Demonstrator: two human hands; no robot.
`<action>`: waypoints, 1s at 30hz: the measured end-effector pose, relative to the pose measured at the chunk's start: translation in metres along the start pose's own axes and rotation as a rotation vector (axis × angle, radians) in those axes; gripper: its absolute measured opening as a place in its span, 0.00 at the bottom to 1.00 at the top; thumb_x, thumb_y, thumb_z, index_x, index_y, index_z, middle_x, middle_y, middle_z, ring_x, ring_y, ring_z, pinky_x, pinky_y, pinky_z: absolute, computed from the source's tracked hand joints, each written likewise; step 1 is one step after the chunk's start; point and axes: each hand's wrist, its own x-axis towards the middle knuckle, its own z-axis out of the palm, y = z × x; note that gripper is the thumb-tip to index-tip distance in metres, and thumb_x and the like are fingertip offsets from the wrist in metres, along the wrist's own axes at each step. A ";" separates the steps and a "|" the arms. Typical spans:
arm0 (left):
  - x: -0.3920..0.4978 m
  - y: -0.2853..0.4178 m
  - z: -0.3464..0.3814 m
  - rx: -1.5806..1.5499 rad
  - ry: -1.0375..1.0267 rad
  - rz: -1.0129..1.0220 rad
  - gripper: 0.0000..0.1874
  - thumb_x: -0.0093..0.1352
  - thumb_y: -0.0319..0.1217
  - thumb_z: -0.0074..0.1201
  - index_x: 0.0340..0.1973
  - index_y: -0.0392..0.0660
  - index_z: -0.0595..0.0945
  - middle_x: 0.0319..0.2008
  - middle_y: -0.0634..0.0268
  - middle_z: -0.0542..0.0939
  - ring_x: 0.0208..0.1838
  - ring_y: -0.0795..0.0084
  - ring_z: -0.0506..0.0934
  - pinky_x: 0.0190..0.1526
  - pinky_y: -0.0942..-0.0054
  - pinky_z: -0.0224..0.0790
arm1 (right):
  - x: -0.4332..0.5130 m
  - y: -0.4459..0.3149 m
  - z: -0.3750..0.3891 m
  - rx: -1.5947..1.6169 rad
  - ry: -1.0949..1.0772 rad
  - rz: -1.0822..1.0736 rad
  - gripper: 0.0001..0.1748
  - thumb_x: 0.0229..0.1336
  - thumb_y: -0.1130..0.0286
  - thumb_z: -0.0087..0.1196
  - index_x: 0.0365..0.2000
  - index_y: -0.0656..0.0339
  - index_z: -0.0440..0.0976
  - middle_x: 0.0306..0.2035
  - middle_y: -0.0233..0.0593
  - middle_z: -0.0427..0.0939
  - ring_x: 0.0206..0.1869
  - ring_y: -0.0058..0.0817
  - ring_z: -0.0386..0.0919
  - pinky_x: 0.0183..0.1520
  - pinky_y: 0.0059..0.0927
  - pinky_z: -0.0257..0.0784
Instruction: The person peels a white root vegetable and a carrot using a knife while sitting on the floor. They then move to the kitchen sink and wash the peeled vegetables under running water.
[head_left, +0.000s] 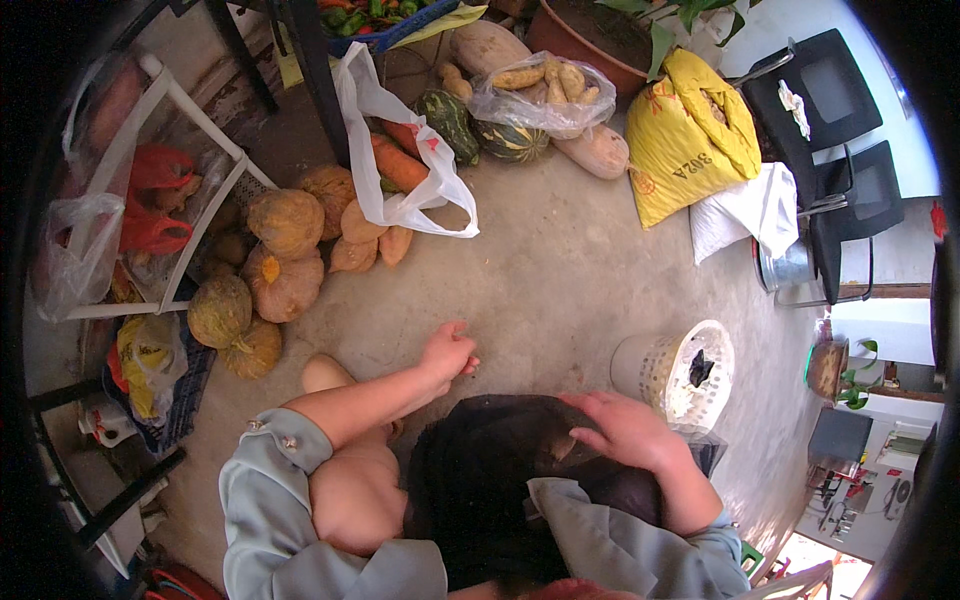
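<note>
My left hand (448, 354) hangs over the concrete floor (517, 300), just past my bare knee. It holds nothing, and its fingers are loosely bent and partly apart. My right hand (626, 429) rests on the black sheer skirt (480, 465) over my other knee, thumb spread from the fingers and nothing in the grip. Close beyond that hand is a white perforated waste basket (637, 367) with pale scraps and a black piece inside. Farther ahead, a white plastic bag (367, 172) stands with its mouth open, showing carrots (397, 163).
Several pumpkins (283, 281) lie left, beside a white-framed rack (202, 247). Ahead are striped squashes (511, 141), a clear bag of knobbly tubers (559, 82) and a potted plant (592, 37). A yellow sack (686, 150), a white sack (742, 206) and black chairs (859, 217) stand right.
</note>
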 end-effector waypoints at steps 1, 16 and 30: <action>-0.001 0.001 0.002 -0.032 0.011 -0.021 0.30 0.68 0.24 0.48 0.66 0.38 0.62 0.42 0.59 0.73 0.29 0.73 0.77 0.28 0.75 0.74 | -0.001 0.001 0.000 0.018 0.012 -0.004 0.27 0.64 0.59 0.52 0.60 0.57 0.65 0.50 0.51 0.75 0.53 0.50 0.73 0.55 0.43 0.70; -0.003 0.011 0.005 -0.150 0.044 -0.062 0.31 0.67 0.24 0.46 0.66 0.39 0.61 0.45 0.55 0.72 0.30 0.71 0.77 0.27 0.75 0.74 | 0.000 0.004 -0.005 0.028 0.007 -0.021 0.28 0.64 0.58 0.51 0.62 0.54 0.64 0.49 0.50 0.75 0.52 0.50 0.74 0.54 0.43 0.70; 0.003 0.007 0.003 -0.190 0.056 -0.053 0.30 0.68 0.23 0.45 0.67 0.41 0.61 0.47 0.56 0.74 0.33 0.70 0.78 0.30 0.73 0.74 | 0.004 0.004 -0.004 0.021 -0.012 -0.009 0.28 0.64 0.58 0.52 0.61 0.56 0.64 0.51 0.50 0.75 0.53 0.50 0.73 0.55 0.43 0.70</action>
